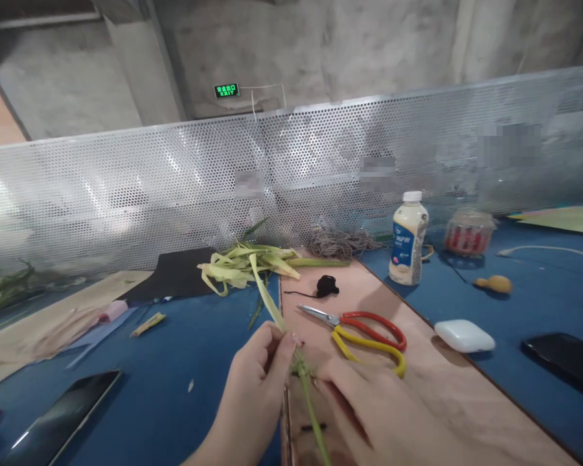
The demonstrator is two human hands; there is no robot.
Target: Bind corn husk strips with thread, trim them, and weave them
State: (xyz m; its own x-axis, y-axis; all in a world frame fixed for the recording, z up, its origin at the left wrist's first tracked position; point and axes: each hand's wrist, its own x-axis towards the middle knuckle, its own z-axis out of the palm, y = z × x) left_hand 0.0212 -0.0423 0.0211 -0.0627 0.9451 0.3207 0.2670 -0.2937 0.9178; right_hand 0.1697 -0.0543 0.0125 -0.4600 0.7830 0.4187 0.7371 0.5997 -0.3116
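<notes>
My left hand pinches a pale green corn husk strip, whose upper end sticks up beyond the fingers. Just below the thumb, the strip gathers into a small knotted or braided part. The fingertips of my right hand are closed at the right side of this knot, partly hidden by the hand itself. From the knot a narrow green length runs down toward me over the wooden board. Scissors with one red and one yellow handle lie open-bladed or nearly closed beyond my right hand; I cannot tell which.
Loose corn husks are heaped ahead, beside a black sheet. Black thread and grey cord lie on the board. A bottle, jar, white case and phones surround it. A perforated metal screen stands behind.
</notes>
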